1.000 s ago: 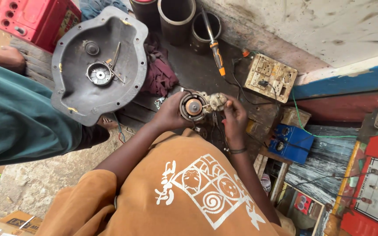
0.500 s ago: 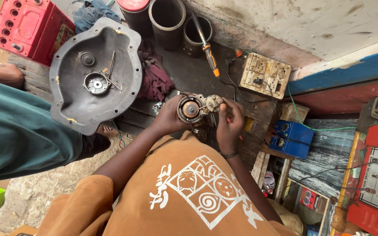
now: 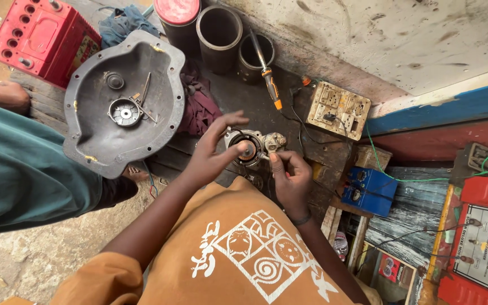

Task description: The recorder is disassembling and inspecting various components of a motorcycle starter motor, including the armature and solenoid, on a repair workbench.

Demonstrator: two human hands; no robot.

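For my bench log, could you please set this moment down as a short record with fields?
left hand: fingers spread, thumb on the round motor part
right hand: pinching the motor part's right side
grey metal cover: lies open side up, left of the hands
screwdriver: lies on the bench behind the hands
red battery: far left corner

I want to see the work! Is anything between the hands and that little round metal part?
No. The left hand and right hand both touch the round metal part directly.
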